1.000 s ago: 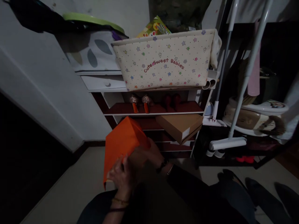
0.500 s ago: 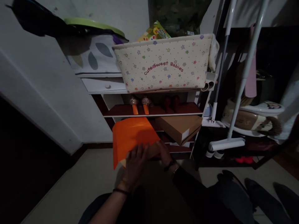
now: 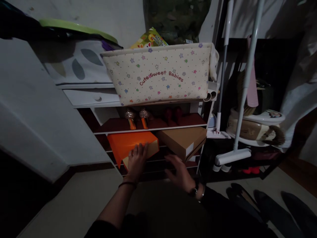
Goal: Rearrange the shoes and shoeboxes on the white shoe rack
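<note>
An orange box (image 3: 123, 142) with a plain brown cardboard front sits partly inside a shelf compartment, its left part jutting out. My left hand (image 3: 135, 163) grips its front edge, fingers bent over the top and the palm against the cardboard. Apart from the box, my right hand (image 3: 182, 175) hangs in front of the shelves with nothing in it, fingers spaced. Nearest to that hand is a brown cardboard box (image 3: 177, 138) with a white label, lying at an angle in the same compartment. The thumb of my left hand is hidden.
The shoe rack's upper shelf (image 3: 158, 128) holds glittery heels (image 3: 144, 115) and dark red shoes (image 3: 172, 114). A starry fabric basket (image 3: 158, 79) stands on top, overhanging the front. Mops (image 3: 234, 157) lean at the right, and slippers (image 3: 247, 196) lie on the floor.
The orange box has gone deeper into the compartment. My right hand has let go of it and drawn away to the right; my left hand has stayed on its front. The view has shifted.
</note>
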Available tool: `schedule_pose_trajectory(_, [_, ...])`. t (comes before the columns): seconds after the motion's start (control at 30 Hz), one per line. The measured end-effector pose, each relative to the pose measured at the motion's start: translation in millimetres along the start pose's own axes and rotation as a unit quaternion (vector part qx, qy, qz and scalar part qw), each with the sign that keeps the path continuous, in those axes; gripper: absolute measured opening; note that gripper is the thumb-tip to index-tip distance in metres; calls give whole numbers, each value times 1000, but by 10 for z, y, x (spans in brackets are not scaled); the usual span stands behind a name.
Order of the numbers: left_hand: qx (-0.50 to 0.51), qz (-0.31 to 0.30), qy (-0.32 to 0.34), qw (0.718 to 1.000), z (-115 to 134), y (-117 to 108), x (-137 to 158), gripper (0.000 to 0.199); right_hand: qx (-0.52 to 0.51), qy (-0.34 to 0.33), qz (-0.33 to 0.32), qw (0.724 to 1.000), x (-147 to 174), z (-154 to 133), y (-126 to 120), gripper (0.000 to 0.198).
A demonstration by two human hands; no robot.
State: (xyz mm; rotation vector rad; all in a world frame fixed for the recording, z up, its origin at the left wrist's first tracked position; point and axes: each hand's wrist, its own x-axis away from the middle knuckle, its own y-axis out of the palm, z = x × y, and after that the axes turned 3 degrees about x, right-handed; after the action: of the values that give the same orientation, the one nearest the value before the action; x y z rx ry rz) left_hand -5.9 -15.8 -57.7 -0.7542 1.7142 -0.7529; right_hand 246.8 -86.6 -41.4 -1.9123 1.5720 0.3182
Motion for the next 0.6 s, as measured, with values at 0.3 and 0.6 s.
schedule_pose_trajectory(0.3, [42, 64, -41, 996, -91, 202, -166, 64, 326, -136, 156, 923, -12, 424, -977, 67])
schedule_pose_trajectory(0.6, [67, 63, -39, 995, -193, 204, -131, 64, 416, -72, 90, 902, -27, 741, -860, 78])
